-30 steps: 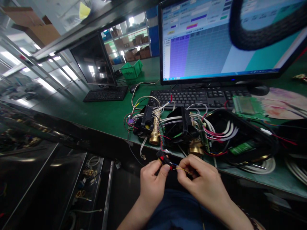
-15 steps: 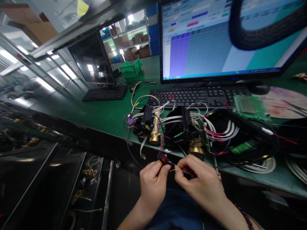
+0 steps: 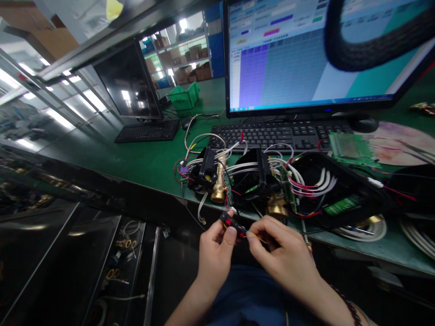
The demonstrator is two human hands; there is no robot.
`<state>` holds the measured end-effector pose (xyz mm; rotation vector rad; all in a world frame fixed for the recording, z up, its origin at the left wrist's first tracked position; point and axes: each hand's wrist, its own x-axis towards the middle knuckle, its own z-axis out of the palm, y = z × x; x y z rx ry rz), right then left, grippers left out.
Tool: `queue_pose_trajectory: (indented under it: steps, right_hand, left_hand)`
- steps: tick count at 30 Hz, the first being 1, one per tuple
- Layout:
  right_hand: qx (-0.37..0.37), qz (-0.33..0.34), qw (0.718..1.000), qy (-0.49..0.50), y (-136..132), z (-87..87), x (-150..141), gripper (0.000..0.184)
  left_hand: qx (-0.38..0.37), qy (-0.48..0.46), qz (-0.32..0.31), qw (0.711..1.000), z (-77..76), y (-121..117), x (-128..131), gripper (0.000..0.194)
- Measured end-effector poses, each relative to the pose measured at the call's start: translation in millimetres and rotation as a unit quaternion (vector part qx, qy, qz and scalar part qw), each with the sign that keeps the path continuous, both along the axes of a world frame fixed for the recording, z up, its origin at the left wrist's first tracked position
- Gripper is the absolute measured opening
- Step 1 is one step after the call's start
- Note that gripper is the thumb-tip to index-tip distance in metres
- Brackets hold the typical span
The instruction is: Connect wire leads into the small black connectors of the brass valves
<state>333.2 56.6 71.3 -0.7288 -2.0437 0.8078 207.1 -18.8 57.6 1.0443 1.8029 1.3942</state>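
My left hand is closed around a small black block with red parts, just in front of the bench edge. The thumb presses on its near side. My right hand pinches thin yellow and blue wires close to the block's right end. Whether the wires enter the block is too small to tell. Beyond the hands lie black meter housings with white cables and a brass pipe fitting. A second threaded brass fitting sits just above my right hand.
A lit monitor and a keyboard stand behind the housings. On the right are a green circuit board and a coiled white cable. A green bin stands farther back. Metal trays with brass rings sit lower left.
The black block has tilted and shifted slightly up and left in my left hand, whose thumb has moved along it. My right fingers stay on the wires. The view has shifted a little.
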Motion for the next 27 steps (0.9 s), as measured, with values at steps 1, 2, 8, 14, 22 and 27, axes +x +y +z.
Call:
queue_pose_trajectory:
  steps: [1,2,8,14,22,27]
  right_hand:
    - [-0.001,0.001,1.000,0.000,-0.2,-0.5,-0.1,0.017]
    - [-0.001,0.002,1.000,-0.001,-0.4,-1.0,-0.3,0.017]
    - [0.008,-0.003,1.000,0.002,0.1,-3.3,-1.2,0.016]
    - [0.027,-0.010,1.000,0.003,0.8,-5.2,-3.6,0.016]
    - [0.033,-0.015,0.999,-0.010,0.7,-8.2,-4.3,0.015]
    - [0.036,-0.010,0.999,-0.014,-0.3,-9.8,-4.3,0.015]
  left_hand:
    - [-0.003,0.000,0.008,1.000,-0.7,0.0,0.2,0.052]
    - [-0.005,0.006,0.012,1.000,-1.4,-0.1,0.5,0.053]
    - [0.005,0.055,0.021,0.998,-4.8,-1.3,1.6,0.034]
    - [0.075,0.215,0.030,0.973,-3.9,-0.3,1.8,0.022]
    - [0.112,0.310,0.016,0.944,-5.9,-1.0,3.6,0.024]
    - [0.098,0.291,0.013,0.951,-7.9,-1.5,3.6,0.024]
